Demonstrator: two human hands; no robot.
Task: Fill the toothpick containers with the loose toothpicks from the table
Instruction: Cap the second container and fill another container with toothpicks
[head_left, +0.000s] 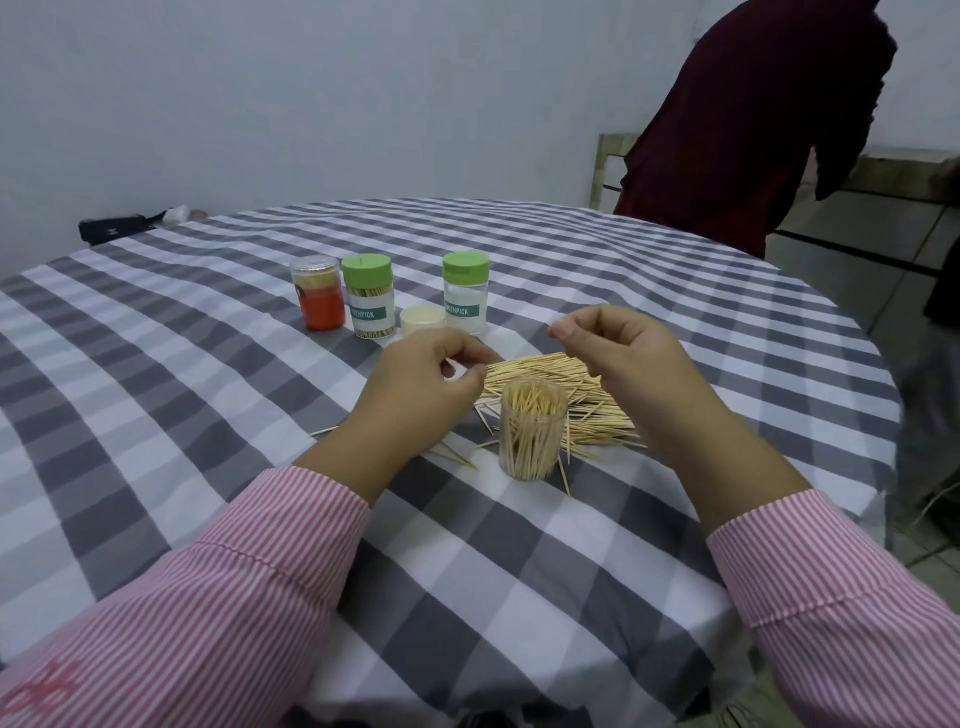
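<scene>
Green-lidded jars (366, 296) w/ labels reading "TOOTHPICK".

**Toothpicks and their containers**

An open clear container (532, 434) stands upright near the bench's middle, packed with upright toothpicks; a loose toothpick pile (561, 387) lies just behind and beside it, strays scattered in front; farther back stand an orange-filled jar (318, 293), two green-capped jars (368, 296) (466, 291), the right one looking empty, and a pale lid (423, 319) between them.

open jar (532, 436) before toothpick pile (561, 379) | lidded jars (366, 296) behind
</scene>
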